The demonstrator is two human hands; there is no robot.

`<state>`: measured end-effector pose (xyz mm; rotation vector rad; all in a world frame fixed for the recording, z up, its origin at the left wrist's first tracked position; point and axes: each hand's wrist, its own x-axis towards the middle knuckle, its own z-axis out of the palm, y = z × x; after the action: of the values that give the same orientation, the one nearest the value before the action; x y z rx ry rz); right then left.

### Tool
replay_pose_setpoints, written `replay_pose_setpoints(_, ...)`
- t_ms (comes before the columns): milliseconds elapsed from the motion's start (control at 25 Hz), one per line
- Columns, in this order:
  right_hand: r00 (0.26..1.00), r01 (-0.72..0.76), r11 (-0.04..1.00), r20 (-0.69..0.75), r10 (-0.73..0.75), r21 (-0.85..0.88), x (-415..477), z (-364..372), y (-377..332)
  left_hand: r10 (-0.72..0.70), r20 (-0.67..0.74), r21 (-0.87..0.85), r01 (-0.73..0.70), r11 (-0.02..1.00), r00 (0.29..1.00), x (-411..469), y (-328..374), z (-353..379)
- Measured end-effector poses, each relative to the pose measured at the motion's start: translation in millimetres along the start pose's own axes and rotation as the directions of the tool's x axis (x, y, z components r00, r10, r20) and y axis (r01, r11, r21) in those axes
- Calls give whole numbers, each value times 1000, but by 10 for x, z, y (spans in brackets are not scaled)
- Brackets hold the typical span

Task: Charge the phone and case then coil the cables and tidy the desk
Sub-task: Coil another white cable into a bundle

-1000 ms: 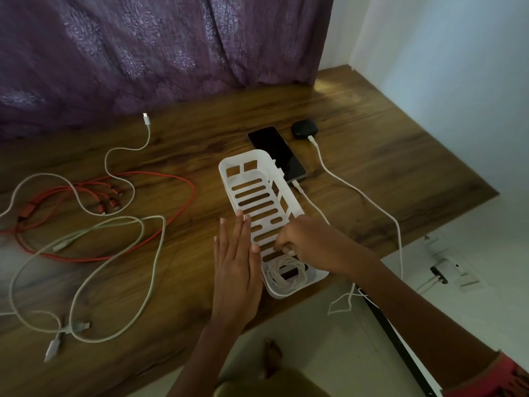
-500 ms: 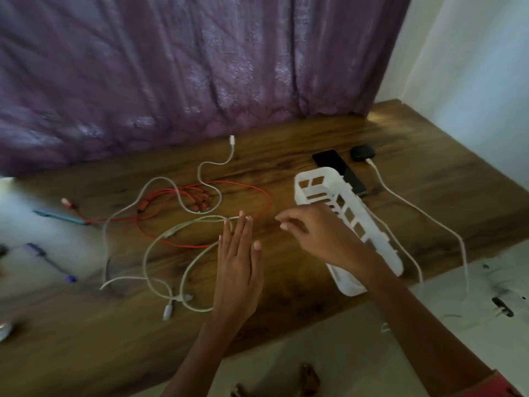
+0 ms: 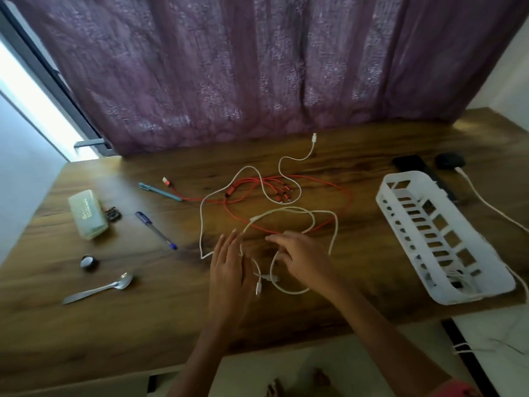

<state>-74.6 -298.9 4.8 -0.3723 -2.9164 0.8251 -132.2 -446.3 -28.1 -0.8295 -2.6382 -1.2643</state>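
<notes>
Loose cables lie tangled mid-desk: a cream cable (image 3: 333, 233), a thin white cable (image 3: 201, 224) and a red multi-plug cable (image 3: 323, 184). My left hand (image 3: 230, 270) hovers flat with straight fingers beside the cream cable's plugs. My right hand (image 3: 303, 257) is over the cream loop, fingers loosely spread, holding nothing. A white slotted basket (image 3: 423, 196) at the right holds a coiled white cable (image 3: 458, 277). Behind it lie a black phone (image 3: 409, 163) and a dark case (image 3: 449, 161) with a white charging cable (image 3: 492, 209) plugged in.
On the left of the wooden desk (image 3: 114, 325) lie a spoon (image 3: 100, 287), two pens (image 3: 156, 233), a pale green box (image 3: 87, 214), a small black clip and a round dark cap (image 3: 88, 262). A purple curtain (image 3: 229, 67) hangs behind. The desk's front edge is near me.
My right hand left the basket and moved left over the loose cream cable. My left hand moved with it. My view swung left, so the basket now sits at the right.
</notes>
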Motion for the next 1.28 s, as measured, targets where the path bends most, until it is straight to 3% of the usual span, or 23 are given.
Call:
replay_pose_setpoints(80, 999, -28, 996, 19, 30, -90, 25, 109, 33, 24, -34, 23, -23, 999, 999, -2, -75, 28)
replay_pose_setpoints(200, 996, -90, 994, -6, 90, -63, 59, 125, 67, 69, -42, 32, -67, 997, 997, 17, -80, 61)
replay_pose_setpoints(400, 970, -115, 947, -174, 172, 301, -5, -221, -80, 108, 5, -13, -108, 994, 994, 216, 161, 23)
replay_pose_setpoints(520, 958, -112, 818, -158, 240, 564, -25, -652, -201, 288, 40, -60, -286, 956, 957, 524, 364, -7)
replay_pose_setpoints(680, 942, 34, 806, -289, 172, 591, -9, -1243, -309, 434, 52, -33, -433, 901, 899, 1113, 679, -73)
replay_pose_setpoints(800, 905, 149, 785, -403, 138, 602, 45, -1583, -279, 309, 197, -45, -306, 951, 931, 1410, 637, -32)
replay_pose_setpoints(1000, 833, 265, 638, -505, 227, 723, 185, -2018, -175, 129, 339, -201, -62, 978, 932, 1438, 529, -8)
replay_pose_setpoints(1120, 825, 298, 583, -511, 241, 756, 259, -2114, -124, 49, 537, -471, 251, 846, 842, 1288, 673, 16)
replay_pose_setpoints(1280, 807, 307, 564, -524, 273, 766, 328, -2119, -57, 75, 612, -589, 390, 707, 788, 1276, 942, 13)
